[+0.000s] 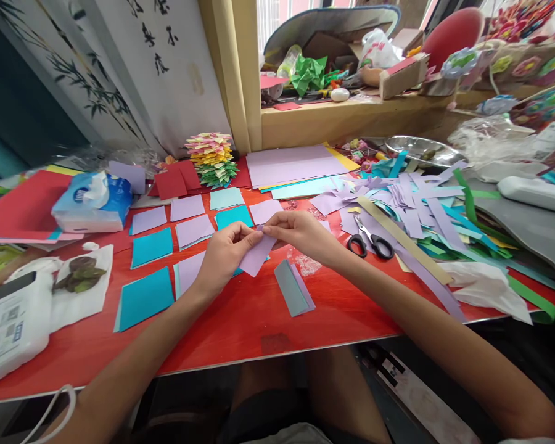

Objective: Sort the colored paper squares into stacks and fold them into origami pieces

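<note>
Between my hands, above the red table, is a small piece of lilac paper (pixel 258 258). My left hand (pixel 229 250) pinches its upper left part between thumb and fingers. From the right, my right hand (pixel 296 233) grips its top corner, the fingertips of both hands almost meeting. Just below lie folded papers (pixel 292 288), one grey-blue over a lilac one. Left of my hands, small stacks of paper squares are laid out in rows, some lilac (pixel 194 230), some turquoise (pixel 147 302). Part of one turquoise stack is hidden behind my left hand.
Black-handled scissors (pixel 370 239) lie right of my hands, beside a heap of paper strips (pixel 420 203). A tissue pack (pixel 92 202) and a white device (pixel 16 324) stand at left. Large lilac sheets (pixel 296 165) and a colourful folded-paper stack (pixel 211 159) are at the back.
</note>
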